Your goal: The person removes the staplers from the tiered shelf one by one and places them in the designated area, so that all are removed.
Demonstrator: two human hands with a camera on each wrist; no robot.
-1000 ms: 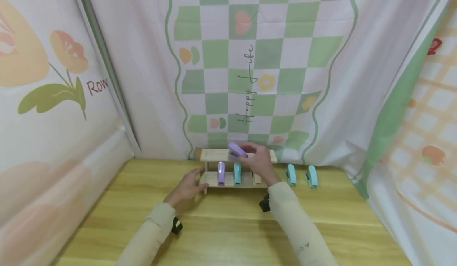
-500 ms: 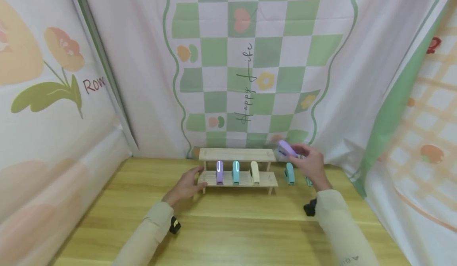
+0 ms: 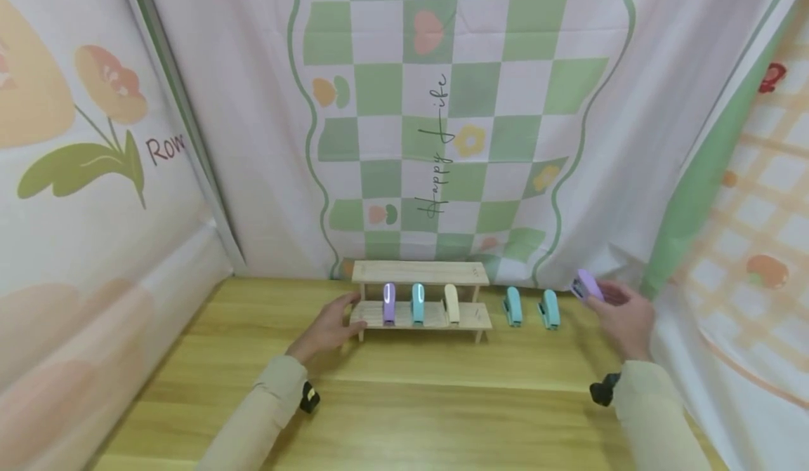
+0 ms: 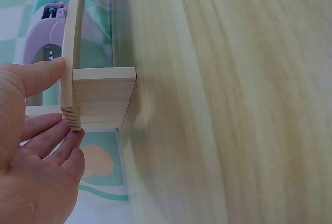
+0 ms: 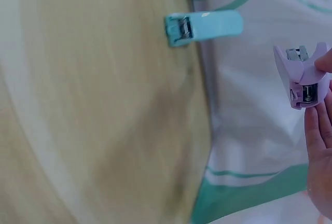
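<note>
Up in the air goes the light-purple stapler (image 3: 588,286), well to the right of the wooden rack (image 3: 420,272) and clear of the desk (image 3: 442,415), with the right hand (image 3: 626,316) on it: thumb and fingers clamped on its body, its nose tilted up. Nearer the rack, on its right side, two turquoise staplers stand on the desk, the inner one (image 3: 513,307) and the outer one (image 3: 550,309), apart from each other. Over at the rack's left end, the left hand (image 3: 325,327) has its thumb and bent fingers clamped around the end of the lower shelf. And on that lower shelf, a neat row from the rack's left to right: a deeper-purple stapler (image 3: 389,304), a blue stapler (image 3: 418,304), a cream stapler (image 3: 451,304), none touching. Behind the rack hangs a green-and-white checked cloth (image 3: 480,92).
</note>
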